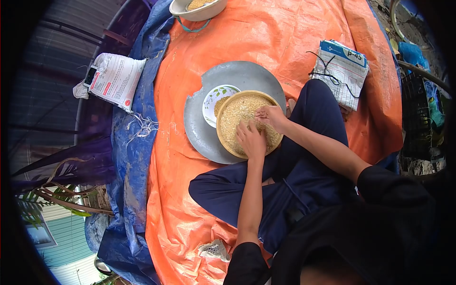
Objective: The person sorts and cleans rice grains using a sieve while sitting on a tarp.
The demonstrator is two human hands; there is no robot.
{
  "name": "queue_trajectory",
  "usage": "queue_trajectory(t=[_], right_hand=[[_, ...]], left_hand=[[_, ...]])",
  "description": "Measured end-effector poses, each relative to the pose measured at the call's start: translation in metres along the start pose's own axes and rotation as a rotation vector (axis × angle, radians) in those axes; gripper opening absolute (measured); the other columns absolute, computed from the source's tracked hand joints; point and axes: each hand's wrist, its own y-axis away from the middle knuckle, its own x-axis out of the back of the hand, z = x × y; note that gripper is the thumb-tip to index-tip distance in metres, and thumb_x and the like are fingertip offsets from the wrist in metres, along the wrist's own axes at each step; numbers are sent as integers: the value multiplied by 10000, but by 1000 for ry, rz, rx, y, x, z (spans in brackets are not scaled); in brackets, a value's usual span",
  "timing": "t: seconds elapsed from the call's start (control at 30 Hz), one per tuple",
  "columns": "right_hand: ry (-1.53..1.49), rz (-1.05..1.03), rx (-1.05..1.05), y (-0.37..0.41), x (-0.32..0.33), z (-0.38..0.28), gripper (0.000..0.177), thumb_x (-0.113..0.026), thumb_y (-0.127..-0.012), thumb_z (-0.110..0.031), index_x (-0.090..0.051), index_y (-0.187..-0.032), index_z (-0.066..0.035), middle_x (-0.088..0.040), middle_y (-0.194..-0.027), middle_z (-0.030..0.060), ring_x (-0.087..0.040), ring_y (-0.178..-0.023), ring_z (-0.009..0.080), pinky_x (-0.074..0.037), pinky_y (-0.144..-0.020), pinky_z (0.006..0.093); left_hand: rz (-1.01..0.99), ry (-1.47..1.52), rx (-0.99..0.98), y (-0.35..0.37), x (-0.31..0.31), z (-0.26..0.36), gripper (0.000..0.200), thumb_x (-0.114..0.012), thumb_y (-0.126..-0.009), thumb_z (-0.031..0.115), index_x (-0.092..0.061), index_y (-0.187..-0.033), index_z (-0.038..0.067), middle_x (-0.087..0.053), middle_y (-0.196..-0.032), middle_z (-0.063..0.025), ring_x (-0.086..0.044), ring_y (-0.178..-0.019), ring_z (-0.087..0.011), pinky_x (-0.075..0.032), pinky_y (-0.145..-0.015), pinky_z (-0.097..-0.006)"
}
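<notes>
A round yellow-rimmed tray [227,142] full of pale grain rests on my lap and partly over a large grey metal disc [199,121]. My left hand [251,138] lies on the grain with its fingers spread and pointing away from me. Over the grain at the tray's right side is my right hand [271,117], its fingers bent; whether grain is between them is too small to tell. A white bowl with a green leaf pattern [209,102] stands on the disc, partly behind the tray, with grain in it.
An orange tarp [190,61] lies over a blue one [133,166]. At the top is a white basin [209,13] holding grain. A printed sack [116,80] sits at the left, folded sacks [342,71] at the right. A crumpled white item [213,250] lies near my left arm.
</notes>
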Motion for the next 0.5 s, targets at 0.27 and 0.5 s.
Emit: queue_trajectory(t=[0.27,0.5], right_hand=[[57,9,-38,2,-4,1,272,-521,-924,-142,-615,-1042,85,-646,-988,163,-655,-913,236,-548,-857,330],[7,62,10,-6,-4,-6,292,-526,-930,-170,-614,-1024,91,-649,-983,174,-665,-907,238,-559,-819,315]], left_hand=[[50,-26,99,-24,-8,-43,779,-647,-843,492,-394,-1424,39,-280,-1493,-300,-267,-1380,-472,-203,-1147,-532],[21,40,-136,-50,-27,-40,715,-616,-884,441,-412,-1396,-14,-349,-1480,-254,-312,-1385,-397,-220,-1154,-491]])
